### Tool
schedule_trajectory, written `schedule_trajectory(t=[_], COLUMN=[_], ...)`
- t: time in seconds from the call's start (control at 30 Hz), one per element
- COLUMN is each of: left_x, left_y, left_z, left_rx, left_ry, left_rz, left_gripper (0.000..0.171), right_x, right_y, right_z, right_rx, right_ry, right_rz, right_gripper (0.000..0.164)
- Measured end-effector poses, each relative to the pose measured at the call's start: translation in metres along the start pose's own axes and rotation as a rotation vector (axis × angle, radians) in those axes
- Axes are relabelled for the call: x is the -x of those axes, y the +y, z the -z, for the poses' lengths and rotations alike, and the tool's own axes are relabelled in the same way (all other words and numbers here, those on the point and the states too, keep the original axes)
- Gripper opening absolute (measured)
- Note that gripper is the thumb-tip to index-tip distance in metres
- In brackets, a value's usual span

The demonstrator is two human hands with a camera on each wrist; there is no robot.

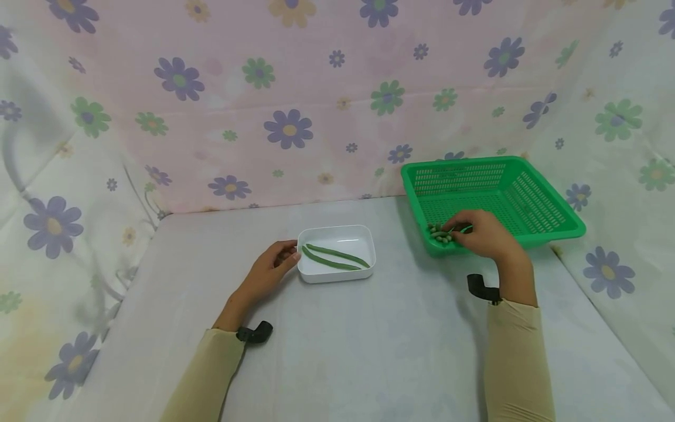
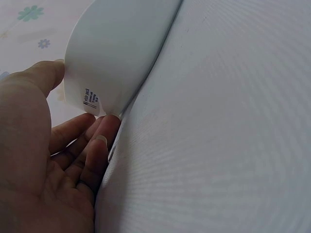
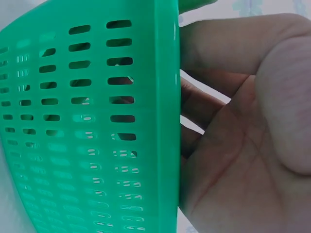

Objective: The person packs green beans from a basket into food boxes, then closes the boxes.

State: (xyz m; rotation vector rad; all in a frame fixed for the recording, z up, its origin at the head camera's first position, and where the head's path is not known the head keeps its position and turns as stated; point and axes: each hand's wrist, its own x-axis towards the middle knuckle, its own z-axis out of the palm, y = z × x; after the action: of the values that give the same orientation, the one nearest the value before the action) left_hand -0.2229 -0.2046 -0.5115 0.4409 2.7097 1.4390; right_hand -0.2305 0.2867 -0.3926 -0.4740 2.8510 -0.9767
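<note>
A shallow white tray (image 1: 337, 277) sits on the cloth with two long green beans (image 1: 337, 254) lying in it. My left hand (image 1: 266, 272) holds its left end, thumb on the rim and fingertips against the lower corner; a small printed label (image 2: 90, 99) shows there. My right hand (image 1: 482, 234) reaches over the near rim of a green plastic basket (image 1: 548, 199). Its thumb and fingers pinch at a small pile of green beans (image 1: 439, 234) in the basket's near left corner. The basket wall hides the fingertips in the right wrist view.
A white cloth (image 1: 337, 351) covers the table. Flower-patterned fabric (image 1: 316, 105) hangs along the back and both sides. The basket stands close to the back fabric, right of the tray, with a stretch of cloth between them.
</note>
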Motion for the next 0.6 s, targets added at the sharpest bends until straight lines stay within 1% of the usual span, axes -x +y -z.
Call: schedule_trajectory(t=[0.17, 0.27, 0.43, 0.6], left_x=[-0.0012, -0.0010, -0.0006, -0.0012], left_y=[-0.0004, -0.0006, 0.0001, -0.0001], left_z=[-0.0005, -0.0003, -0.0006, -0.0005], left_rx=[-0.004, -0.008, 0.005, -0.008], left_ry=[0.004, 0.000, -0.004, -0.002], left_rz=[-0.001, 0.000, 0.006, 0.000], left_gripper=[0.051, 0.052, 0.052, 0.052], right_x=[-0.0002, 0.0000, 0.0003, 0.0011], right_y=[0.0026, 0.0035, 0.0060, 0.0082], right_z=[-0.0004, -0.0004, -0.0002, -0.0004], right_rx=[-0.030, -0.046, -0.065, -0.077], right_ry=[-0.012, -0.015, -0.013, -0.006], right_rz=[-0.024, -0.024, 0.001, 0.024], right_gripper=[0.020, 0.018, 0.016, 0.014])
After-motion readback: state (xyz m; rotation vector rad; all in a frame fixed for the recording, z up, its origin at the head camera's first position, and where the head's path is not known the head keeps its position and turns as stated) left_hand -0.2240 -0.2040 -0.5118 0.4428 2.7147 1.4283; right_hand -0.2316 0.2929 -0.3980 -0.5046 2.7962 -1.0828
